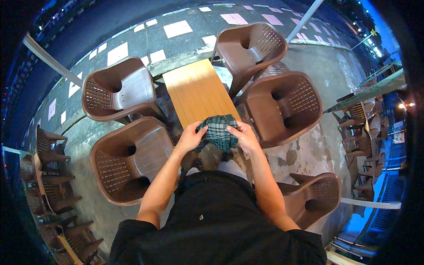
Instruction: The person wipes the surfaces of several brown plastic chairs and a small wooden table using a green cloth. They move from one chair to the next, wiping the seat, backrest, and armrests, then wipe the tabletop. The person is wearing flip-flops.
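Note:
A green and black plaid cloth (218,131), bunched and partly folded, is held up between my two hands near the close end of a wooden-topped table (198,89). My left hand (192,136) pinches the cloth's left side, thumb on top. On its right side my right hand (244,135) grips it the same way, the thumb lying over the fabric. The fingers behind the cloth are hidden. Lower folds of the cloth hang towards me over the concrete floor. The table's surface shows bare wood-look planks.
Brown plastic armchairs flank the table, two on the left (132,159) and two on the right (281,109). Another brown chair (311,198) stands behind my right arm. Metal poles (53,59) rise at the sides. More chairs and tables line both edges. Pale squares mark the paving ahead.

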Tool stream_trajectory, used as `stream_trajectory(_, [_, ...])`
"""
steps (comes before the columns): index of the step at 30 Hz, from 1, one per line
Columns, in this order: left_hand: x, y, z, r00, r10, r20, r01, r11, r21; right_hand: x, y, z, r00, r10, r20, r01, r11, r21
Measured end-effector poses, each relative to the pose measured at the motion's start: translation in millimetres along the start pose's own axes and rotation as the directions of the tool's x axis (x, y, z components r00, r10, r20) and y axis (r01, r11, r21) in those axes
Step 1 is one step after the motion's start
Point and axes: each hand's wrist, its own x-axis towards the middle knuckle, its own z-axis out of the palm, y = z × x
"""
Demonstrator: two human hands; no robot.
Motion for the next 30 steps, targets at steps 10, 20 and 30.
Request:
stream_trajectory(10, [69, -49, 18, 0.992, -0.057, 0.115, -0.022, 0.807, 0.590, 105, 19, -79, 0.979, 0.192, 0.071, -0.106, 0.773, -0.625])
stream_trajectory(20, [160, -125, 67, 0.924, 0.034, -0.380, 0.170, 0.854, 0.491, 237, 53, -160, 0.913, -0.047, 0.406, 0.327, 0.678, -0.659])
stream_trajectory(30, [176, -352, 46, 0.705, -0.629, -0.329, 0.651, 0.387, 0.653, 273, 285, -202, 0.996, 0.086, 0.016, -0.036, 0.566, -0.824])
